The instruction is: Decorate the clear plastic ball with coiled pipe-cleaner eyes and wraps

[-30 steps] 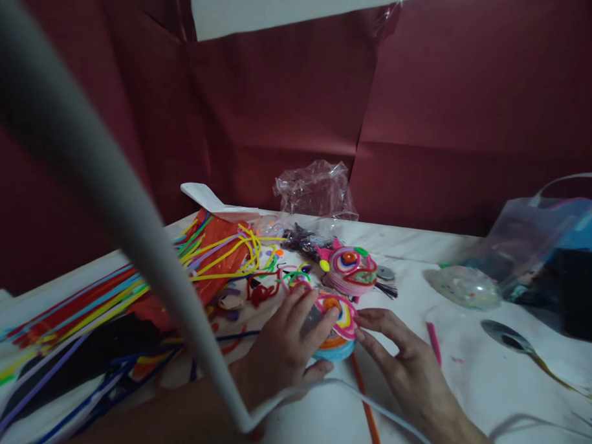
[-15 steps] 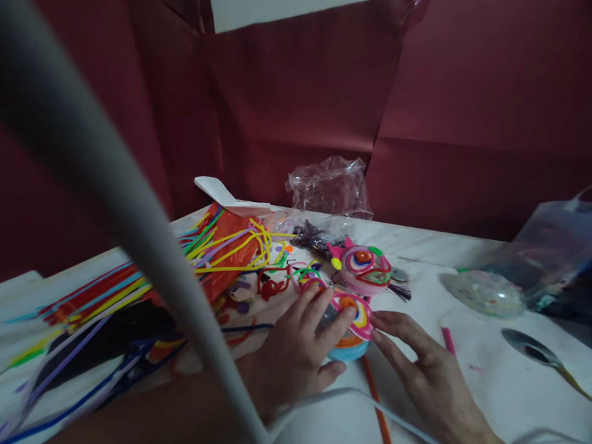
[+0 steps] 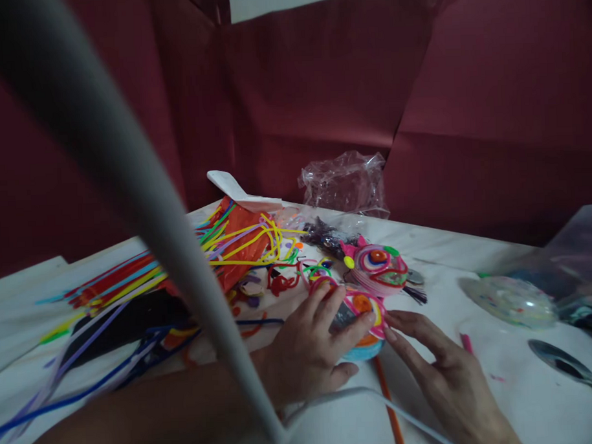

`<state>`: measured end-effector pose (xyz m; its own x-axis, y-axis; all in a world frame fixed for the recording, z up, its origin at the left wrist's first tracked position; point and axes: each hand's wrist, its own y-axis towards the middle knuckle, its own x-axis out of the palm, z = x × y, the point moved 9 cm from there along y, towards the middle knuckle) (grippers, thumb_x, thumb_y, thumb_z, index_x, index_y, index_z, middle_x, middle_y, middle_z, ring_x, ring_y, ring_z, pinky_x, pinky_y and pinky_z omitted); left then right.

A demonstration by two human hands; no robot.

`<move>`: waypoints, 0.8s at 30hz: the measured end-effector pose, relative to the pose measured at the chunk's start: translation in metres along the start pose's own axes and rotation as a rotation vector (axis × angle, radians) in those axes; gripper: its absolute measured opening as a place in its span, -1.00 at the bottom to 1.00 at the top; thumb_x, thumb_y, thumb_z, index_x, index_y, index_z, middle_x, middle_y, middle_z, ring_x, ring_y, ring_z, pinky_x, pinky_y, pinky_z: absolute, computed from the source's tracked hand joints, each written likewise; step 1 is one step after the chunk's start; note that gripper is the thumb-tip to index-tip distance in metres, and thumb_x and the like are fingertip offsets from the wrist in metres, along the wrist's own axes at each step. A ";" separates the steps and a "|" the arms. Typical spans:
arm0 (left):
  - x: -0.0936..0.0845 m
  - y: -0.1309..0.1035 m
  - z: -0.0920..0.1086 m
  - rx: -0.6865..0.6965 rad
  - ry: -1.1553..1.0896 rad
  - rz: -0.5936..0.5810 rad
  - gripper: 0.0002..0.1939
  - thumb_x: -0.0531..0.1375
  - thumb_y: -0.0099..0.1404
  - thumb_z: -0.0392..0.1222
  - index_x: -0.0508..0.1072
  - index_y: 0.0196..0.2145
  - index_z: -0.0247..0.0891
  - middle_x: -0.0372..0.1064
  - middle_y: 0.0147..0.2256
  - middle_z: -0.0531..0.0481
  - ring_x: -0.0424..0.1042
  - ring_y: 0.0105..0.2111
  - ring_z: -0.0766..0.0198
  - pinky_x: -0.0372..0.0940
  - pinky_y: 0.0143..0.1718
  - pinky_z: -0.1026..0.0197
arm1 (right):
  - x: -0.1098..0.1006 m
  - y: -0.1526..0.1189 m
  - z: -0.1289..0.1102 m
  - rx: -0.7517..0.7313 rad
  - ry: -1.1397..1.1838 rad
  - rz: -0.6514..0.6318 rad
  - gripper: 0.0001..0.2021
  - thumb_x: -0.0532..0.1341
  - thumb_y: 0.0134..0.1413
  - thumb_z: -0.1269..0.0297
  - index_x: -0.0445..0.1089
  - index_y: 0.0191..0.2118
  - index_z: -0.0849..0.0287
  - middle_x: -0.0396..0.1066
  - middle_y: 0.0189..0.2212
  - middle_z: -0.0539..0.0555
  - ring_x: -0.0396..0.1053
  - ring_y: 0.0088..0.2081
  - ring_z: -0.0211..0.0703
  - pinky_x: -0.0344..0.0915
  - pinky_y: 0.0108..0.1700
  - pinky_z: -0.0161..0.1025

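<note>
A round craft piece (image 3: 363, 349) with a light blue side, a pink rim, and orange, yellow and white rings lies between my hands. My left hand (image 3: 314, 338) curls over its left part and steadies it, covering much of the surface. At its right edge, the thumb and fingertips of my right hand (image 3: 441, 366) press the pink rim. Just behind stands a similar pink coiled piece (image 3: 375, 268) with pink points, a red-centred eye and a green spot. Coloured loops (image 3: 320, 270) lie close behind my left fingers.
Many coloured pipe cleaners (image 3: 127, 276) and an orange sheet (image 3: 238, 243) spread at left. A clear plastic bag (image 3: 346, 184) lies at the back. On the right are a clear domed thing (image 3: 512, 300) and a spoon (image 3: 563, 361). A blurred grey pole (image 3: 164, 207) crosses the view.
The view has turned slightly left, so everything sits a little farther right. My hands keep nearly the same places on the round craft piece.
</note>
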<state>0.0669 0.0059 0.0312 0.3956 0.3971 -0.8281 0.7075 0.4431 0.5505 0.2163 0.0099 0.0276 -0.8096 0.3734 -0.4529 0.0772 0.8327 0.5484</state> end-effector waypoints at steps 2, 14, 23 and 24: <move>-0.001 0.001 0.001 0.008 -0.001 -0.011 -0.18 0.17 0.15 0.12 -0.06 0.27 -0.15 -0.09 0.22 -0.33 -0.03 0.21 -0.20 0.05 0.14 -0.15 | 0.001 0.000 0.000 0.005 0.006 -0.003 -0.80 0.21 0.05 0.09 0.51 -0.30 0.03 0.50 -0.27 0.04 0.46 -0.21 -0.10 0.43 -0.18 -0.31; -0.006 0.004 0.003 -0.039 -0.096 -0.094 -0.24 0.18 0.17 0.04 0.00 0.24 -0.17 -0.14 0.24 -0.35 -0.08 0.23 -0.18 0.00 0.17 -0.12 | -0.003 -0.003 0.006 0.051 -0.039 -0.001 -0.76 0.21 0.01 0.02 0.50 -0.32 0.05 0.50 -0.27 0.04 0.46 -0.19 -0.05 0.44 -0.19 -0.28; -0.004 0.006 0.001 -0.065 -0.100 -0.131 -0.23 0.17 0.18 0.02 -0.04 0.26 -0.17 -0.12 0.24 -0.33 -0.08 0.23 -0.18 0.00 0.17 -0.13 | 0.001 -0.003 0.010 0.074 -0.051 -0.030 -0.73 0.21 0.03 0.00 0.48 -0.25 0.04 0.48 -0.22 0.04 0.42 -0.13 -0.05 0.43 -0.17 -0.28; -0.005 0.007 0.001 -0.063 -0.101 -0.138 -0.23 0.16 0.18 0.03 -0.04 0.26 -0.17 -0.12 0.24 -0.34 -0.08 0.23 -0.18 -0.01 0.17 -0.12 | 0.001 -0.004 0.011 0.077 -0.057 -0.032 -0.73 0.21 0.03 0.00 0.47 -0.24 0.04 0.48 -0.21 0.04 0.42 -0.12 -0.05 0.43 -0.18 -0.28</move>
<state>0.0701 0.0058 0.0391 0.3566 0.2476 -0.9008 0.7221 0.5388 0.4339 0.2216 0.0117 0.0173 -0.7784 0.3665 -0.5096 0.0980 0.8728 0.4781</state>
